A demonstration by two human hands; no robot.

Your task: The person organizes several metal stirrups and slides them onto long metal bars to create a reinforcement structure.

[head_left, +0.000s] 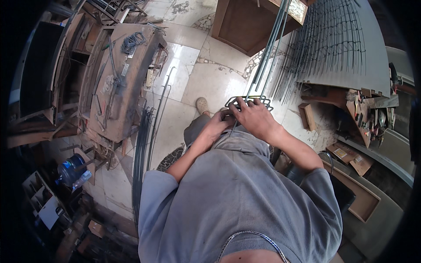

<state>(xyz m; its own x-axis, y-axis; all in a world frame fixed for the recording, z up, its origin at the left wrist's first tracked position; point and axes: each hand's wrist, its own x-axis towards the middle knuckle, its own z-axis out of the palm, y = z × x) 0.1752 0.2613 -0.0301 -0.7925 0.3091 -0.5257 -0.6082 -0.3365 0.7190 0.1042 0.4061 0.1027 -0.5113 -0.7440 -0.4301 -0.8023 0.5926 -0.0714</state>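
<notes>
Close in front of my waist, both hands meet at a set of dark bent-metal stirrups [265, 103], looped shapes lying side by side. Curled over their near edge are the fingers of my right hand [256, 119]. My left hand [216, 126] is closed beside it at the left end; what its fingertips pinch is hidden. Long thin steel rods [272, 44] run from the stirrups up and away, past a wooden box. A thin rod end pokes out below my hands over my lap.
Left stands a worn workbench [107, 87] carrying a wire coil [132, 40] and tools. Beside it, long bars [142, 149] reach along the floor. A brown wooden box [237, 26] is ahead; tied rod frames [333, 48] lie right, near a wooden block [307, 116].
</notes>
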